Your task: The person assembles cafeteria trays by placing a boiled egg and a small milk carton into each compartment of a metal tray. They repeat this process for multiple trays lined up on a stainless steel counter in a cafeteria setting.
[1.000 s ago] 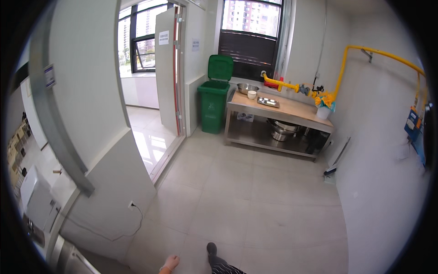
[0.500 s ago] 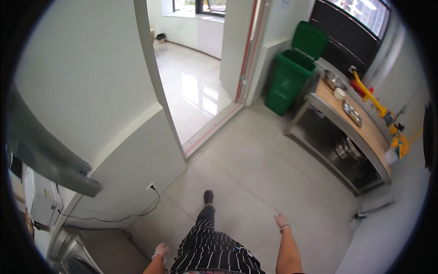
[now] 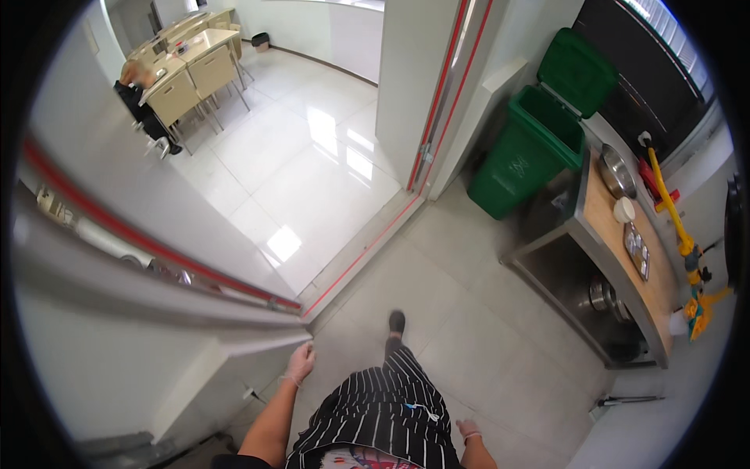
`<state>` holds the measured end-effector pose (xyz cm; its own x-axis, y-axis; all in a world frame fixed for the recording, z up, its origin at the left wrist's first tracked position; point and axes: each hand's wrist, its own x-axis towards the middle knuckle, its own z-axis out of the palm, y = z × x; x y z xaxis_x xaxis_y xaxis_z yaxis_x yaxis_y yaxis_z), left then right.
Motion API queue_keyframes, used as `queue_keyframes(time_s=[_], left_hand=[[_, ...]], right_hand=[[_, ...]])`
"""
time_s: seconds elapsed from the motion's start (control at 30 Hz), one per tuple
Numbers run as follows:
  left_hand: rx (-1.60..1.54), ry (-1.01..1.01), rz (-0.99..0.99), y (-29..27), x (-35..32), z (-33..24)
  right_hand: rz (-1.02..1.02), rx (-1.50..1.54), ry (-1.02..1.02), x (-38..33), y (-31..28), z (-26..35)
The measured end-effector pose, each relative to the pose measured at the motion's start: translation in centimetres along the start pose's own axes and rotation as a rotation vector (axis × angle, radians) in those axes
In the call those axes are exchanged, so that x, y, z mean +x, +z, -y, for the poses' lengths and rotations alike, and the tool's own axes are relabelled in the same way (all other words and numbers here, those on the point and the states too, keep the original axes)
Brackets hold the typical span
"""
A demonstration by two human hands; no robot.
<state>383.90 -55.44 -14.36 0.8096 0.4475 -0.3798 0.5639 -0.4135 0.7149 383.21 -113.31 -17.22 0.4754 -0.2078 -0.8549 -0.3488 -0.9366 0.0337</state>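
My left hand (image 3: 299,364) hangs in front of the low wall beside the doorway, its fingers loosely curled in with nothing seen in them. Lower down, my right hand (image 3: 469,429) is beside my hip over the floor; its fingers are partly spread and hold nothing visible. Both hands seem to wear thin clear gloves, gathered at the wrists. Between them hangs my black-and-white striped apron (image 3: 383,399). One dark shoe (image 3: 397,321) is out in front on the tiles. Neither hand touches any object.
Ahead, a red-edged door track (image 3: 363,252) crosses the doorway. Beyond it, a person sits at a table (image 3: 205,43) with cream chairs (image 3: 173,98). To the right stand a green lidded bin (image 3: 519,160) and a wood-topped steel bench (image 3: 605,227) holding a metal bowl (image 3: 616,172) and a tray (image 3: 637,252).
I have stepped toward the doorway, and more of the far room shows. My left hand has swung forward and up, while my right has dropped back toward my hip.
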Motion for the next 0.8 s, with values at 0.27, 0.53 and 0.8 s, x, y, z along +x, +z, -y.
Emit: queue_keyframes(time_s=[0.27, 0.53, 0.8], left_hand=[[0.027, -0.233, -0.078, 0.1, 11.7, -3.9], [0.068, -0.679, -0.08, 0.8, 9.2, -0.7], [-0.062, -0.862, 0.048, -4.5, 28.1, -0.2]], right_hand=[[0.061, -0.232, -0.301, 19.2, -13.4, 9.0], [-0.221, -0.045, -0.393, 24.3, -43.3, 39.4], [-0.147, -0.342, -0.574, 37.0, -50.4, 64.6]])
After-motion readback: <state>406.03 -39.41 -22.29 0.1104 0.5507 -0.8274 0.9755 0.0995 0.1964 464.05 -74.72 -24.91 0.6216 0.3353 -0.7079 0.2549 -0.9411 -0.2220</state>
